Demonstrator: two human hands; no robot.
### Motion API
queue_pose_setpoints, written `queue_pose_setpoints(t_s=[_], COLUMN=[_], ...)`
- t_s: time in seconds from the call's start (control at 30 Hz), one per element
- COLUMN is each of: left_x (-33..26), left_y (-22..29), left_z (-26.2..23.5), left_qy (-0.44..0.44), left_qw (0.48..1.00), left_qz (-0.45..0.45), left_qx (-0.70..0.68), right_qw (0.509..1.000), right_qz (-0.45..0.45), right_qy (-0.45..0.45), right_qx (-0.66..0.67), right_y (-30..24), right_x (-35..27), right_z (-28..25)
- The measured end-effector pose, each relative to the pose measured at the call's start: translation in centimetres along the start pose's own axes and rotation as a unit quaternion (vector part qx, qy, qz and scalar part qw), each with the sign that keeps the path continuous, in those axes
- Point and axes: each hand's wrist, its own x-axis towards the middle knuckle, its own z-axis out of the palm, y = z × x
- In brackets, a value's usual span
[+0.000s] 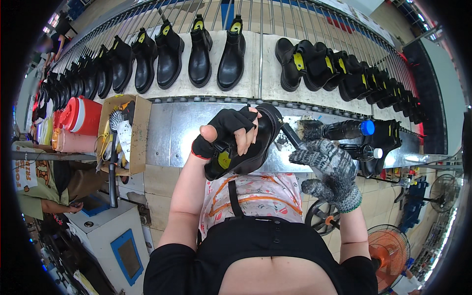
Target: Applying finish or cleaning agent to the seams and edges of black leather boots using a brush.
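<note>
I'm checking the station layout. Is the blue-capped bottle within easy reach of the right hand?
Probably yes. The right hand, in a grey knit glove and gripping a brush, sits just below the bottle, nothing between them. It would need to put the brush down first.

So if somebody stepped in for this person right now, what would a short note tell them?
Left hand: in a black fingerless glove, gripping a black boot held up over the metal bench.
Right hand: in a grey knit glove, holding a brush with its bristles beside the boot.
Nearby: bottles on the bench to the right, a cardboard box of tools to the left.
Done: not clear from the boot itself.
Left: rows of black boots stand on the conveyor behind.
</note>
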Motion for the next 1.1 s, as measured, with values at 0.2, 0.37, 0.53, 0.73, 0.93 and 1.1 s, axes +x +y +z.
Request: queue_pose_setpoints(t_s=[0.2,0.37,0.53,0.73,0.93,1.1], left_x=[0.1,0.0,0.1,0.1,-0.4,-1.9], left_y=[-0.1,-0.4,-0.3,-0.1,0.2,-0.8], left_z=[0.2,0.0,0.1,0.3,-0.5,-2.9], left_qy=[-0.003,-0.007,-0.012,0.002,0.035,0.076], left_qw=[1.0,1.0,1.0,1.0,0.999,0.996], left_qz=[0.002,0.006,0.006,0.001,-0.009,0.026], left_qx=[-0.003,-0.003,-0.003,-0.007,-0.004,-0.026], right_qw=[0.998,0.997,0.996,0.997,0.998,0.981], right_qz=[-0.024,-0.014,-0.026,-0.018,-0.003,-0.055], right_qy=[-0.036,-0.058,-0.046,-0.047,-0.058,0.033], right_qx=[-0.04,-0.058,-0.071,-0.053,-0.008,0.182], right_y=[-0.1,-0.3,-0.2,0.2,0.4,0.6], right_x=[0.5,0.3,0.6,0.6,1.3,2.9], right_z=[-0.5,-0.5,-0.4,-0.3,0.3,2.9])
